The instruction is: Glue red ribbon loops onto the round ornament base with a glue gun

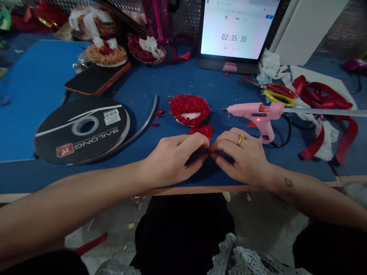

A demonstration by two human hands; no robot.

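Observation:
My left hand (180, 156) and my right hand (243, 156) meet fingertip to fingertip near the table's front edge. Both are closed in a pinch on a small red piece of ribbon (211, 152), mostly hidden by the fingers. Just beyond them lies a red ribbon flower shape (203, 131) with pointed edges. It touches or nearly touches a round, frilly red piece (189, 109) with a white patch showing. To the right, close to my right hand, a pink glue gun (258, 114) rests on its side with its red light lit and a long glue stick in its back.
A black ribbon spool (61, 131) lies left, its grey ribbon (147, 121) curling out. Small red scraps (155, 125) are nearby. Behind are a phone (94, 82), frilly rosettes (106, 53) and a tablet (235, 30). Scissors (279, 93) and dark red ribbon (321, 95) lie right.

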